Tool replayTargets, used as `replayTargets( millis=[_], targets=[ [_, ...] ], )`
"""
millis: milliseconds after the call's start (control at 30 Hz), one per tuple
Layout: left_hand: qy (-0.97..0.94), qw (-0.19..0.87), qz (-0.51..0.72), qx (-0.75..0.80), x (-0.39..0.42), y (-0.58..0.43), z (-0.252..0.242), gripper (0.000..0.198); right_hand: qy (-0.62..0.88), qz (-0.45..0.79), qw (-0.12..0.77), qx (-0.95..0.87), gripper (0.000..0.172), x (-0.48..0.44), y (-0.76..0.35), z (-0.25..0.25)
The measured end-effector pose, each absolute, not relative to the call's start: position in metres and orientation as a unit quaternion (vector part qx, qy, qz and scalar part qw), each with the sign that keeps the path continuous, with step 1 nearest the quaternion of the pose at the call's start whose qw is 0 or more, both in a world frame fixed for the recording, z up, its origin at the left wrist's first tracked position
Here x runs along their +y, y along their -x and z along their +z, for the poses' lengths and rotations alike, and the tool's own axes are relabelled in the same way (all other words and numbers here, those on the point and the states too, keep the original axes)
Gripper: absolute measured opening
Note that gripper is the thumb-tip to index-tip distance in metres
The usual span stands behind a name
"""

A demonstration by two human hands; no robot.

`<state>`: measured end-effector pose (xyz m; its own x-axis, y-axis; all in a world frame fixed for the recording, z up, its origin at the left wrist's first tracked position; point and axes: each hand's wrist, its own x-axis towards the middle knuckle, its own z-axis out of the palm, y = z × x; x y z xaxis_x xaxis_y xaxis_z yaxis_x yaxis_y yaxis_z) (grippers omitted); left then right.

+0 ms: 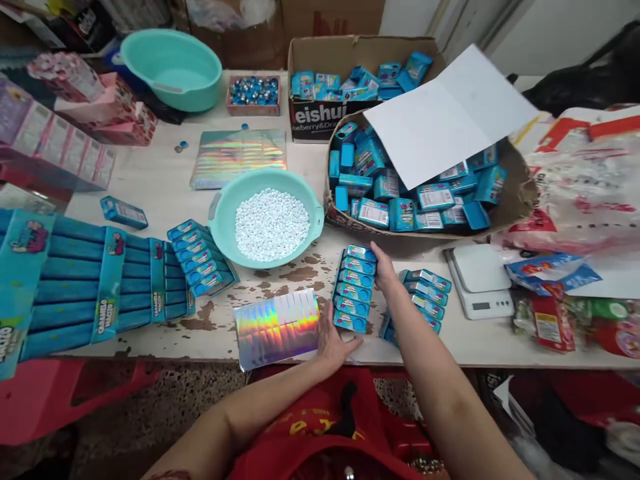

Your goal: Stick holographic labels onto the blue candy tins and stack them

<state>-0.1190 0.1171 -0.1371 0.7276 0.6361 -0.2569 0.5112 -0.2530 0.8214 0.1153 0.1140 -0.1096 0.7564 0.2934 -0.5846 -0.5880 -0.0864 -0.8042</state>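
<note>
"Left hand [332, 341] and right hand [384, 268]: what are they on?"

"Both touch the row of blue packs [353, 290], at opposite corners, so the hands are apart with the row between them. The left lies along its near end with the thumb spread away; the right has its fingers at the far corner, and I cannot tell how firmly they press."

"And where is that row?"

"On the desk [170, 187], to the right of the turquoise basin [225, 227] and nearer the person (white pellets [273, 225] cover the bottom of that basin)."

"Anything else around the basin?"

"A shiny sheet [277, 327] on its near side, close to the left hand. A second row [430, 297] lies farther right of it, partly behind the right forearm. Beyond and to the right of it, an oval carton [515, 193] holds loose blue packs [373, 212], partly covered by white card [450, 117]."
</note>
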Motion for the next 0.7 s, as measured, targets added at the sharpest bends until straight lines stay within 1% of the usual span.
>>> replayTargets(
  millis=[100, 200, 400, 500, 633, 700],
  targets=[
    [-0.796, 0.441, 0.101, 0.403, 0.105, 0.109, -0.151, 0.100, 0.645, 0.383, 0.650, 0.116, 0.043, 0.115, -0.118, -0.116],
    [-0.795, 0.428, 0.111, 0.415, 0.102, 0.105, -0.157, 0.100, 0.676, 0.365, 0.630, 0.115, 0.042, 0.112, -0.119, -0.115],
    [-0.795, 0.443, 0.160, 0.382, 0.114, 0.124, -0.157, 0.095, 0.769, 0.348, 0.534, 0.044, 0.054, 0.097, -0.120, -0.110],
    [-0.797, 0.435, 0.173, 0.381, 0.124, 0.134, -0.161, 0.097, 0.787, 0.343, 0.511, 0.026, 0.058, 0.090, -0.115, -0.107],
    [-0.802, 0.417, 0.129, 0.407, 0.136, 0.130, -0.160, 0.097, 0.779, 0.348, 0.511, 0.100, 0.051, 0.091, -0.112, -0.102],
    [-0.808, 0.415, 0.133, 0.397, 0.144, 0.131, -0.153, 0.095, 0.767, 0.366, 0.515, 0.113, 0.046, 0.093, -0.110, -0.096]
  ],
)
